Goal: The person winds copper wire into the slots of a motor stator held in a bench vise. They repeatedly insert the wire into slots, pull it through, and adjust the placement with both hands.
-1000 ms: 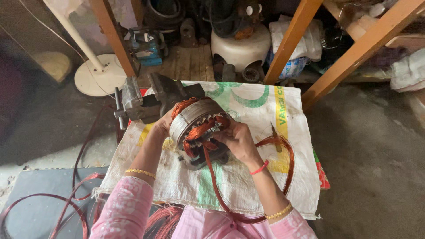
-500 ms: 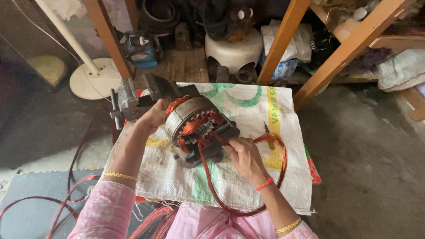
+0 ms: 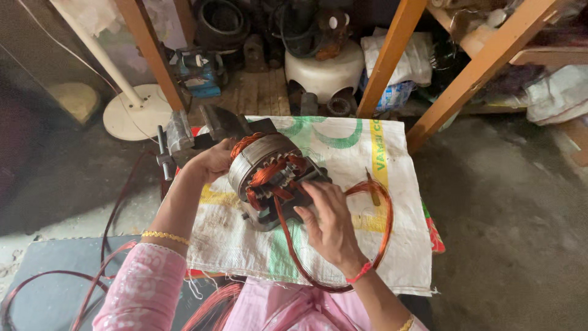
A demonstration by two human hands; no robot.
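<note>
A person's hands work at a copper-wound motor stator point(image 3: 269, 178) on a sack-covered desk point(image 3: 343, 147).
The left hand point(image 3: 211, 162) steadies the stator's outer side; the right hand point(image 3: 327, 217) rests its fingers on the windings, where a loop of copper wire point(image 3: 383, 214) curves out. A metal vise point(image 3: 190, 135) sits just behind.

Left hand point(image 3: 211, 160) fingertips hidden behind motor stator point(image 3: 269, 175); right hand point(image 3: 331, 224) palm side unseen; copper wire loop point(image 3: 383, 233) passes under right wrist; red wire bundle point(image 3: 214, 303) cut off at bottom edge.
</note>
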